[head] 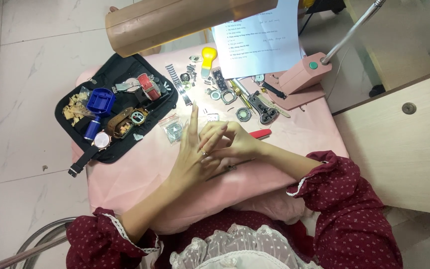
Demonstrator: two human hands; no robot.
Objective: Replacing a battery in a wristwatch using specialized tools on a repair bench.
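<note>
Both hands meet over middle of pink worktop [125, 184]. Left hand [191, 159] flat, fingers stretched forward and close together, index tip highest, ring on one finger. Right hand [232, 142] crosses over it from right, fingers curled, tips pinching at left hand's ring finger (what lies between them too small to tell). Red-handled tool [261, 133] just beyond right hand. Black tool case [120, 74] with watches far left.

left hand [190, 162]: fingers spread | right hand [232, 142]: fingertips pinching left ring finger
</note>
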